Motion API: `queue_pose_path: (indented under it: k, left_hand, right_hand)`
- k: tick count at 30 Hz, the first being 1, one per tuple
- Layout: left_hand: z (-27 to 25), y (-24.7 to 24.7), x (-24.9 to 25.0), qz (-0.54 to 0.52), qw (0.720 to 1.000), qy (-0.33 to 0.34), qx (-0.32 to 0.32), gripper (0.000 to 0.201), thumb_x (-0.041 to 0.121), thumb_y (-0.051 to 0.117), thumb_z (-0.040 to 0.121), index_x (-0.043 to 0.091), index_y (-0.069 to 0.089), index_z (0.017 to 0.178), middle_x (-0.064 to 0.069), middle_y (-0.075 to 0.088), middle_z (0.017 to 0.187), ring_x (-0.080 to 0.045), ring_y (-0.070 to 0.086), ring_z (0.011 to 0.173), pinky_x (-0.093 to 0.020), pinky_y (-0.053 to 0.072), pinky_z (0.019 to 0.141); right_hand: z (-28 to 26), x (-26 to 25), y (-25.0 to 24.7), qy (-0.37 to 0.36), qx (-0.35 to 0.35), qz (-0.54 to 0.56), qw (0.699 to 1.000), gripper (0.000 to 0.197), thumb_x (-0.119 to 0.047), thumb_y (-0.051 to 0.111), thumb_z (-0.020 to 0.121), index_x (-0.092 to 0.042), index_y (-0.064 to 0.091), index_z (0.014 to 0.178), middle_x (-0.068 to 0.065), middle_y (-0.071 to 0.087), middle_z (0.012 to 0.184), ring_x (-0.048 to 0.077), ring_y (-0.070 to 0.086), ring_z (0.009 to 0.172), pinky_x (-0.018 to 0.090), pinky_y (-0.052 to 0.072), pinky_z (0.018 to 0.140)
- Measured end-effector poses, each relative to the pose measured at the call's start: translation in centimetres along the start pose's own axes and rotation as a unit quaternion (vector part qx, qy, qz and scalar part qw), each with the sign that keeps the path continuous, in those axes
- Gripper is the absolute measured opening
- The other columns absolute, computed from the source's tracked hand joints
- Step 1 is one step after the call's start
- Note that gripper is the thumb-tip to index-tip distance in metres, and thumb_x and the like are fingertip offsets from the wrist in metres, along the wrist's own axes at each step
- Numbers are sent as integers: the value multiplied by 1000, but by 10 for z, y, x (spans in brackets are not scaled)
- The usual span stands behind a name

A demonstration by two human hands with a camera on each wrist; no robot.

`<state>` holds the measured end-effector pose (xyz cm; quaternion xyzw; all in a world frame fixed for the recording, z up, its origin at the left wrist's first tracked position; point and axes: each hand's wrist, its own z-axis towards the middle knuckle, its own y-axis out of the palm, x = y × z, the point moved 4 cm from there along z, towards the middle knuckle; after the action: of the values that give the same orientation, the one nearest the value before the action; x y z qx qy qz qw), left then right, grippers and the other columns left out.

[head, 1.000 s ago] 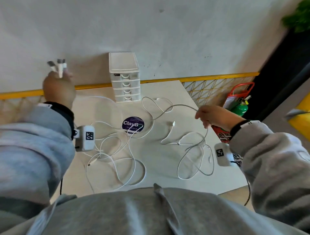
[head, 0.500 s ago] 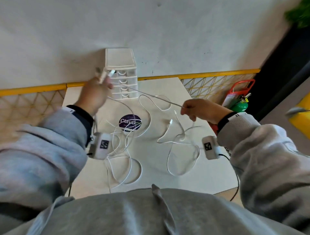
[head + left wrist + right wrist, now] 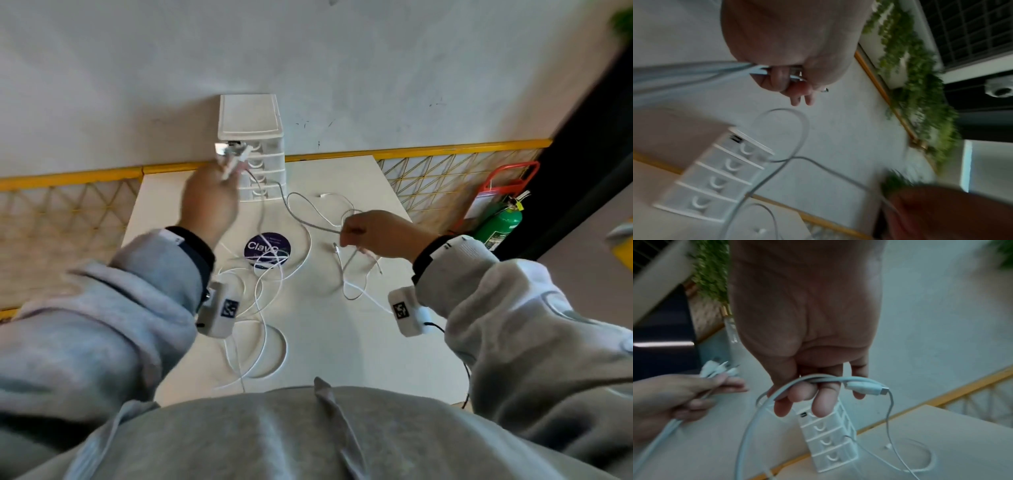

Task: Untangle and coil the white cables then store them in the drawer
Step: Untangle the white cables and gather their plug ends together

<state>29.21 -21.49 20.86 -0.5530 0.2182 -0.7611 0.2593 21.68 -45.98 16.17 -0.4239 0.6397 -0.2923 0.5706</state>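
Several white cables [image 3: 265,305] lie tangled in loops on the white table [image 3: 329,342]. My left hand [image 3: 219,192] is raised in front of the white drawer unit [image 3: 253,147] and grips a bundle of cable plug ends [image 3: 231,156], seen also in the left wrist view as plug ends [image 3: 777,73]. My right hand [image 3: 363,233] holds a cable strand [image 3: 308,222] above the table's right side. In the right wrist view its fingers curl round a cable loop [image 3: 818,379] with a plug [image 3: 867,387] sticking out. All drawers [image 3: 828,443] look closed.
A round dark sticker [image 3: 267,248] marks the table's middle. A yellow rail [image 3: 411,152] and mesh run behind the table against the grey wall. A green fire extinguisher [image 3: 500,222] in a red stand sits right of the table.
My left hand has swung from far left to in front of the drawer unit, carrying the plug ends. My right hand moved left and closer, and the cable loops on the table have drawn inward.
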Motion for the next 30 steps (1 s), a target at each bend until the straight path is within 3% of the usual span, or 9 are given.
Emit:
queue_pose_path:
  k: [5,8,11,15,19,22,24,27,30]
  left_hand:
    - [-37,57,42,-30,982,73,-173,33,38,47,98,19,68,115,-3,69,116,-19,63,103,-29,47,88]
    - [-42,69,40,-15,967,27,-253,30,32,46,98,12,67,90,0,69,81,-20,64,75,-26,50,72]
    - [-26,52,30,-14,980,-1,-198,24,35,41,101,24,59,88,10,56,72,-6,46,55,-19,35,47]
    - [22,2,-7,-63,993,-101,-19,38,46,40,99,15,60,87,-9,58,77,-27,52,62,-27,34,48]
    - [53,-36,-46,-70,977,-162,119,54,48,35,95,5,60,115,-24,63,117,-39,61,104,-42,51,83]
    - [58,-39,-61,-105,963,-202,146,34,46,31,92,26,58,94,-17,61,126,-35,59,115,-43,50,94]
    - [59,-42,-67,-165,943,-225,181,27,41,34,95,26,54,83,-15,64,123,-31,64,107,-37,53,81]
    - [61,-52,-75,-324,878,-243,257,33,25,37,99,8,57,119,-10,67,116,-23,68,90,-23,51,57]
    - [54,-56,-76,-359,859,-272,243,38,23,29,103,6,53,127,-4,64,104,-17,67,83,-19,49,49]
  right_hand:
    - [9,-41,-5,-67,13,6,998,17,-24,54,92,-16,69,92,-6,59,80,9,50,72,23,39,71]
    - [8,-39,-11,-72,27,9,997,16,-25,55,92,-16,69,89,-12,54,72,5,48,69,16,37,64]
    - [5,-7,-9,-41,-7,-44,998,12,-24,57,91,-18,62,83,-11,54,71,3,49,69,10,34,61]
    - [-6,67,-2,64,-31,-77,994,12,-23,57,89,-13,64,85,-7,58,73,16,54,80,25,36,72]
    - [-22,126,9,184,-36,-80,979,20,-23,49,92,-10,65,93,2,65,85,23,60,85,32,48,81]
    - [-23,145,16,233,-3,-45,971,32,-34,47,94,-6,62,87,13,67,86,30,63,79,38,52,72]
    - [-17,148,20,262,17,37,964,37,-39,47,95,-10,57,74,9,62,68,26,59,60,31,48,58]
    - [-6,157,18,324,56,162,930,45,-48,48,93,-7,58,78,8,53,54,23,53,47,29,44,49]
    - [4,158,12,324,126,388,854,34,-39,58,91,-6,55,98,7,50,58,18,50,44,29,44,48]
